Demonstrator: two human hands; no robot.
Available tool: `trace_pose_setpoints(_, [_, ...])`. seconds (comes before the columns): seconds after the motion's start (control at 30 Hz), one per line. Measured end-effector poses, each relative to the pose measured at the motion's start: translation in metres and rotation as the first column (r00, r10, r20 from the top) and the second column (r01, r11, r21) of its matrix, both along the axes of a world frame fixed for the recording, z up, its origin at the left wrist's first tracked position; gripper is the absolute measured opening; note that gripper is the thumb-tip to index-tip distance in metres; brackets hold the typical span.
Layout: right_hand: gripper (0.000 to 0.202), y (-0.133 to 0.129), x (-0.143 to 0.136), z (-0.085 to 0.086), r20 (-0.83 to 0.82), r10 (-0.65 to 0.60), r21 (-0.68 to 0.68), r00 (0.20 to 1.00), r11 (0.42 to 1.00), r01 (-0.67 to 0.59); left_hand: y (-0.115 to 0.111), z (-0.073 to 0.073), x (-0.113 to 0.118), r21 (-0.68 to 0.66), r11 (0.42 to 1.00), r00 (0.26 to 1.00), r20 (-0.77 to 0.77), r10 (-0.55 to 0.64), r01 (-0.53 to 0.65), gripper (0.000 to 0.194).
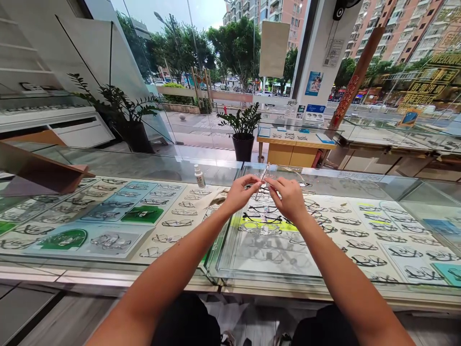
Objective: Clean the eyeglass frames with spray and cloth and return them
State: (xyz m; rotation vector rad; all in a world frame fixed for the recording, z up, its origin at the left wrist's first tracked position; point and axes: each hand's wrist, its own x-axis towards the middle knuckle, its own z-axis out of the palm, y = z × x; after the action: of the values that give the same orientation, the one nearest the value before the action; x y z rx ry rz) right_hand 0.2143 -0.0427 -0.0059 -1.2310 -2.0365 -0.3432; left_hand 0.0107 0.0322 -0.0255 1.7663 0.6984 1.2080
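Note:
Above the glass display counter (230,274), my left hand (240,193) and my right hand (289,196) meet with their fingertips close together. Between them is a thin, light-coloured stick-like item (265,172), pinched by both hands; its exact kind is too small to tell. Eyeglasses (264,218) lie below my hands, several of them in rows. A small white bottle (199,177) stands upright on the glass to the left of my left hand, with a beige cloth (218,197) near it.
At the left, a brown angled board (43,163) stands on the counter. Beyond the counter are a potted plant (243,132), a wooden display table (297,149) and large windows. More rows of eyeglasses (369,259) fill the case on the right.

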Motion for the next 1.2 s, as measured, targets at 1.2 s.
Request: trace_pose_setpoints(1.2, [0.039,0.001,-0.018,-0.014,-0.487,0.122,-0.1,0.865,0.976,-0.194,-0.013,0.018,-0.001,0.08,0.989,0.987,0.114,0.115,-0.125,0.028])
